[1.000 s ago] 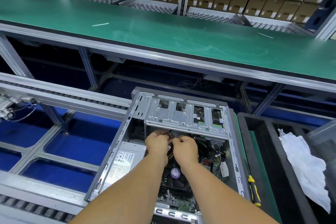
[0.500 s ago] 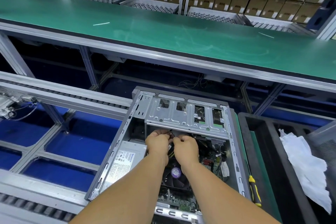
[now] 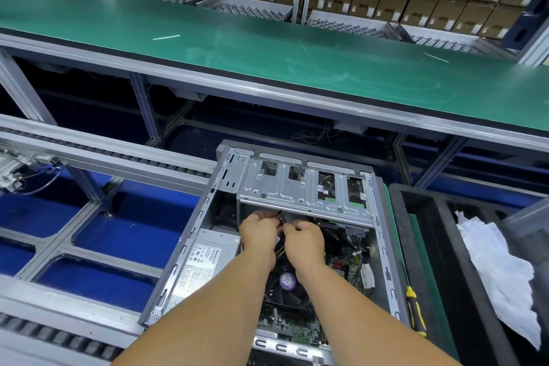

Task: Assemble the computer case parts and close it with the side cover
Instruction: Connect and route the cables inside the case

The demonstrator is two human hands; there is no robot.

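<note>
Fingers (image 3: 280,224) still pinching cables (image 3: 279,246), hardly moved.

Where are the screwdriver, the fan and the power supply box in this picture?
screwdriver (image 3: 413,304), head view, on its yellow and black handle.
fan (image 3: 287,281), head view, on its purple centre label.
power supply box (image 3: 205,261), head view, on its white label.
</note>
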